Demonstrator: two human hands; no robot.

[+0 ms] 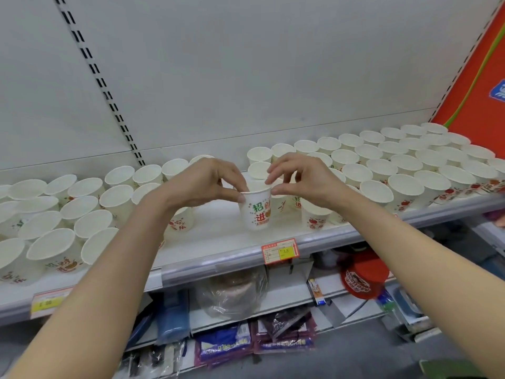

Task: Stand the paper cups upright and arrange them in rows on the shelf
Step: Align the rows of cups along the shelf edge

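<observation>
White paper cup (257, 209) with green and red printed characters, upright on the shelf (232, 250) near its front edge, its rim pinched on either side by my left hand (202, 184) and right hand (303, 179). Right of it, cups in rows (404, 162), upright and mouths open, run to the back wall. Left of it, a looser group of cups (54, 214), mouths open, stands close together, several touching.
</observation>
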